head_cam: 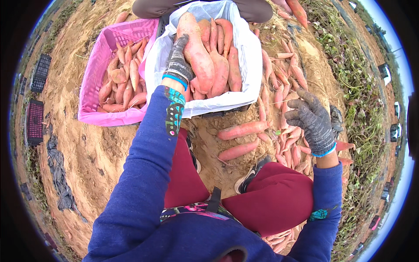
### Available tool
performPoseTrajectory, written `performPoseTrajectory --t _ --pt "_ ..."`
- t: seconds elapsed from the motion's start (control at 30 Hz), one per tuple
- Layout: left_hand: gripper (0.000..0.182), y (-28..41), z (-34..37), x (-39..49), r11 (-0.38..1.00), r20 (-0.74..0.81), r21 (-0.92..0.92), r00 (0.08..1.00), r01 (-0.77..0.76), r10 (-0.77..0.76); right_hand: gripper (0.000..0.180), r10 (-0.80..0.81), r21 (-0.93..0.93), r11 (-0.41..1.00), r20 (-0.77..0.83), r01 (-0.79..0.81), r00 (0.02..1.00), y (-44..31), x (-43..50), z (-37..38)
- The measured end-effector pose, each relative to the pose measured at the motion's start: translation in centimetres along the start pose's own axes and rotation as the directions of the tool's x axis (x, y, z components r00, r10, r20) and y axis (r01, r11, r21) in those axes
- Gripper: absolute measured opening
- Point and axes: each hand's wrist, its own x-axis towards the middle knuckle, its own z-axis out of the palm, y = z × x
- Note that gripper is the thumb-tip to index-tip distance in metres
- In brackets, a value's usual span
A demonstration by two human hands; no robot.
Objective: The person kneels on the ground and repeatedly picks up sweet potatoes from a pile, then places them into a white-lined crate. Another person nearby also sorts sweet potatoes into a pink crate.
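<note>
My left hand (179, 62), in a grey knit work glove with a blue cuff, grips the left side of a large, bent sweet potato (199, 59). That root lies over other sweet potatoes (234, 68) in a crate lined with white sheeting (209, 106). Some of my left fingers are hidden. On the right, my gloved right hand (309, 113) hovers above a pile of sweet potatoes (291, 147) with fingers apart and nothing visible in it. Two long sweet potatoes (242, 129) lie on the soil between the crate and my shoes.
A pink-lined crate (90, 88) of smaller sweet potatoes adjoins the white-lined one on its left. Another person's knees (154, 8) are at the crate's far side. Cut vines (363, 108) run along the right. Black plastic film (60, 177) and stacked crates (34, 121) lie left.
</note>
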Motion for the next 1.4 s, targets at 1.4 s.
performPoseTrajectory --t 1.4 --pt "0.073 0.7 -6.7 0.7 0.135 0.1 0.977 0.913 -0.165 0.395 0.051 0.016 -0.145 0.989 0.213 0.015 0.977 1.6 -1.0 -0.2"
